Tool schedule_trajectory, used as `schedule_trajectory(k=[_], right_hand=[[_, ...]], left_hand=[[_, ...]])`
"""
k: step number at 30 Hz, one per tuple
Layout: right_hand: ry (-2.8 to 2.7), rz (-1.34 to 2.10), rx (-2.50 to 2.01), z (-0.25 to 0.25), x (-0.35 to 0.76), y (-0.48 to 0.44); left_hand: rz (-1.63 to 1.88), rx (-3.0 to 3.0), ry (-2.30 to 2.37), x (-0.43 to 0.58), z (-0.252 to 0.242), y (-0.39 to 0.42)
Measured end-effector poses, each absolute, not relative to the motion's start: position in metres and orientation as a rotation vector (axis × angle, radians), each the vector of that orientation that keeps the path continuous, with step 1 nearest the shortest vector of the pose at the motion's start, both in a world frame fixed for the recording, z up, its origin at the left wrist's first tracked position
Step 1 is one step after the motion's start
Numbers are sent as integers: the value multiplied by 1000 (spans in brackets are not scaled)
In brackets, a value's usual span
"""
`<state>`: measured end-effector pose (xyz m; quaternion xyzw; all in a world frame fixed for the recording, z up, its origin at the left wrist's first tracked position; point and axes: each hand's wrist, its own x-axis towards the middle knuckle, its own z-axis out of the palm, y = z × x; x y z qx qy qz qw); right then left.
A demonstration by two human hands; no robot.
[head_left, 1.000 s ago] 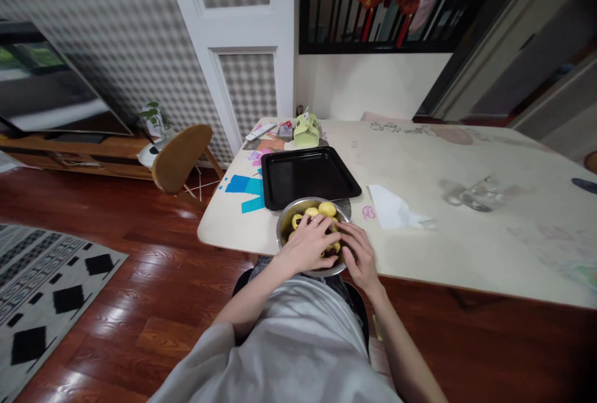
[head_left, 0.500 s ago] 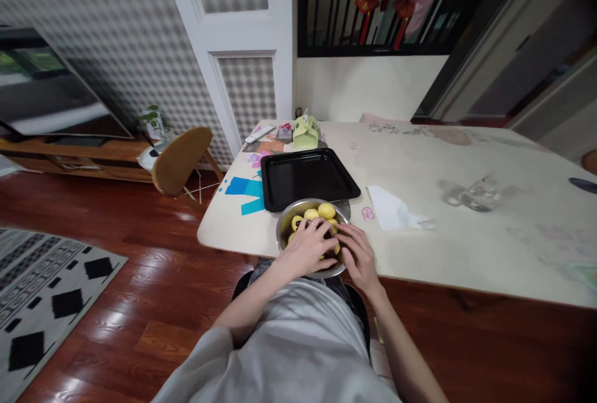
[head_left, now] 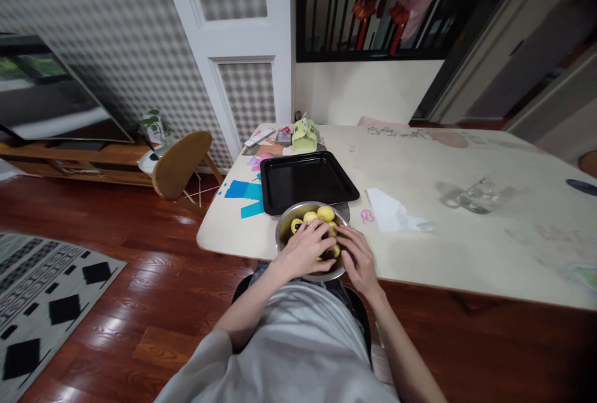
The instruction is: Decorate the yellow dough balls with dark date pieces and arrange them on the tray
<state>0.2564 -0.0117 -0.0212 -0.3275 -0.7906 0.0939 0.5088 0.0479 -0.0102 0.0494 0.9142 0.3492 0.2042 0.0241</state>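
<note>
A metal bowl [head_left: 285, 227] stands at the table's near edge, filled with several yellow dough balls [head_left: 325, 212]. My left hand [head_left: 305, 247] reaches into the bowl with fingers curled over the balls. My right hand [head_left: 357, 255] is in from the right side, its fingers bent and pinching among them with something dark between the hands. What each hand holds is hidden by the fingers. Just behind the bowl lies an empty black baking tray [head_left: 308, 180].
A white paper napkin [head_left: 390, 217] and a clear glass jug [head_left: 476, 194] lie on the cream table [head_left: 466, 247] to the right. Blue paper pieces [head_left: 245, 194], a remote and a green holder [head_left: 304, 134] sit at the far left. A wooden chair [head_left: 180, 163] stands left of the table.
Both hands stay in the bowl, fingers shifting slightly among the balls. The view has tilted a little; nothing else has moved.
</note>
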Motion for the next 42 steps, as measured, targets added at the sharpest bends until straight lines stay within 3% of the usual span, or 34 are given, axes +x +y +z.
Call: schedule_trajectory(k=[15, 27, 36, 42], right_hand=[[-1902, 224, -798, -22, 257, -12], [-1906, 214, -795, -21, 256, -12], [-1890, 259, -815, -20, 256, -13], [-1897, 255, -813, -20, 257, -13]], left_hand=[[620, 2810, 1085, 49, 48, -11], [954, 2334, 901, 35, 58, -12], [1260, 2132, 1331, -14, 62, 29], [1086, 2166, 1644, -30, 36, 87]])
